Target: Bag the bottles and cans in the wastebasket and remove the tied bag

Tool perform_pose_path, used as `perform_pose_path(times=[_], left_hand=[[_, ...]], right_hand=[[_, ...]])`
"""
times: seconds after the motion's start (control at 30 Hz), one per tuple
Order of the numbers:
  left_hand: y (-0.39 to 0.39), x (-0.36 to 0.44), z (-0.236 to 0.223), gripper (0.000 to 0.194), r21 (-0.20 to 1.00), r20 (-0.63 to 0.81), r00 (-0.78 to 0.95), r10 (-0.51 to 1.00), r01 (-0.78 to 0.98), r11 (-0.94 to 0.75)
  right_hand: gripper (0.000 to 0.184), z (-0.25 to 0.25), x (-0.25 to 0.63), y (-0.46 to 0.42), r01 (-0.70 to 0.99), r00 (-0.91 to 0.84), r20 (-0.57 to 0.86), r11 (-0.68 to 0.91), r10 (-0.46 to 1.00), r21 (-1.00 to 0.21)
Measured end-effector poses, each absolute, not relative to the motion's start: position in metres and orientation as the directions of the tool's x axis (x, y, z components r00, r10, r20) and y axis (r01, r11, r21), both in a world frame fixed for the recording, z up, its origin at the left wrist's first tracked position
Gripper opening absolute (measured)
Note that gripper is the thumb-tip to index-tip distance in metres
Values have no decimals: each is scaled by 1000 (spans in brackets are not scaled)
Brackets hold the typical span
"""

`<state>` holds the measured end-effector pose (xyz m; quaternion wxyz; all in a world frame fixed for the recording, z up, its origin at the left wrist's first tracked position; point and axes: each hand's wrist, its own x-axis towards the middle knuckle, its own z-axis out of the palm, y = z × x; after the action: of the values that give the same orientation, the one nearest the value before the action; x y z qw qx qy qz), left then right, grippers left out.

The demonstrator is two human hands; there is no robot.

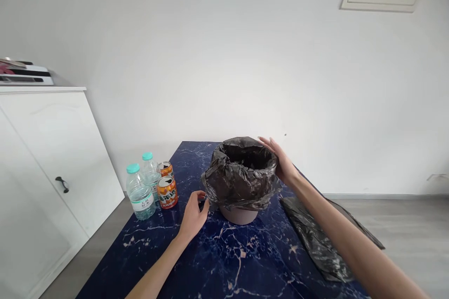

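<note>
A small pink bin (240,215) stands in the middle of a dark blue marbled table (224,261). A black plastic bag (242,173) lines it and hangs over its rim. My left hand (194,215) pinches the bag's lower left edge, thumb and fingers closed on the plastic. My right hand (280,161) rests against the right side of the bag at the rim, fingers stretched along it.
Two water bottles (140,191) and two orange cans (167,190) stand at the table's left. Another flat black bag (319,238) lies on the right edge. A white cabinet (52,159) stands at left, a white wall behind.
</note>
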<state>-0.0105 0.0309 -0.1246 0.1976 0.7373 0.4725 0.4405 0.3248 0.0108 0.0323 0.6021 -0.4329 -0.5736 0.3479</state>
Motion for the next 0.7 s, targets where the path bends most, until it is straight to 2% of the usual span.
perform_pose_path(times=[0.07,0.13,0.23,0.33,0.53,0.7], left_hand=[[31,-10,-125,25,712,457,167,874,521,-472],[31,-10,-125,26,714,452,167,876,520,-468],[31,-10,-127,26,718,449,165,878,518,-465],[32,-10,-129,26,720,452,168,876,511,-470],[29,-9,-126,25,725,451,170,876,502,-471],[24,-7,-121,24,734,435,175,884,501,-460]], right_hand=[[79,27,319,23,-119,66,312,318,948,-941],[85,18,314,30,-181,60,283,289,957,-940],[88,3,313,34,-178,92,268,280,959,-943],[83,-3,316,33,-183,109,258,274,960,-944],[70,18,327,36,-196,119,324,342,939,-919],[67,32,324,47,-220,7,372,364,928,-905]])
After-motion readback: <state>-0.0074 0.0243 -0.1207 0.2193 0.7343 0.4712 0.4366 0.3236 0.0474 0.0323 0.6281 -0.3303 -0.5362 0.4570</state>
